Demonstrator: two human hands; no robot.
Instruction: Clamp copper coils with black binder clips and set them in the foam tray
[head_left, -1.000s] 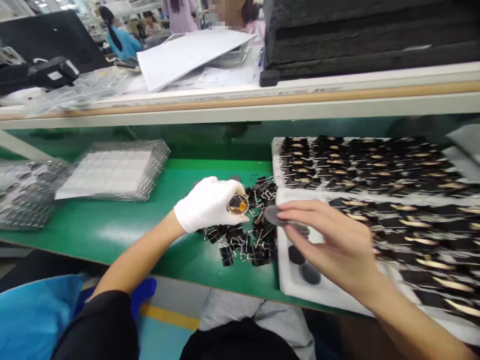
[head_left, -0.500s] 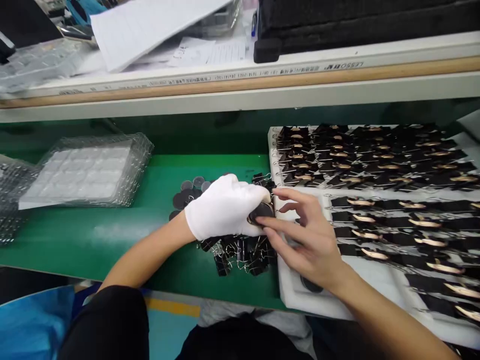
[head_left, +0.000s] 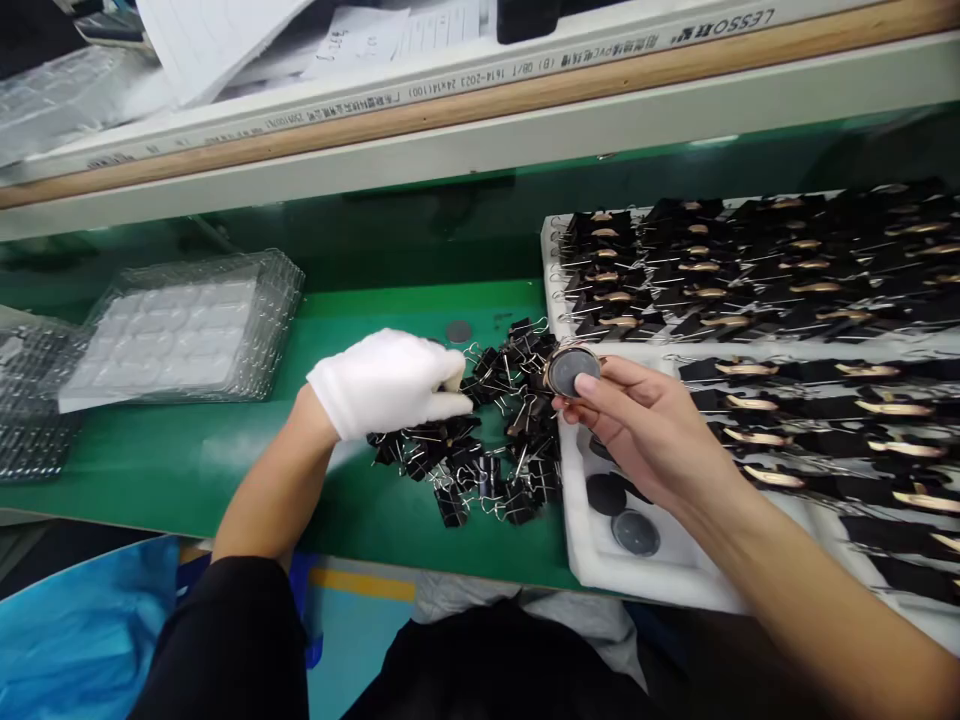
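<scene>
My right hand (head_left: pixel 637 410) pinches a round disc-shaped part (head_left: pixel 574 372) with a grey face and a gold-coloured rim, thumb on its face. White-gloved, my left hand (head_left: pixel 397 385) is at the pile of black binder clips (head_left: pixel 487 475), its thumb and forefinger closed on a binder clip (head_left: pixel 480 386) at the pile's upper left. The clips have silver wire handles and lie loose on the green bench. A dark grey disc (head_left: pixel 458 331) lies just behind the glove.
At right, a white foam tray (head_left: pixel 574 545) carries rows of clipped parts (head_left: pixel 750 400) and a few loose dark discs (head_left: pixel 635 532). Stacked clear plastic trays (head_left: pixel 187 330) stand at left. A shelf edge (head_left: pixel 450 110) crosses above the bench (head_left: pixel 150 450), with papers on it.
The disc has left my gloved hand and is now in my right hand alone, held further right. My left hand has moved left and down to the clips. The view has shifted.
</scene>
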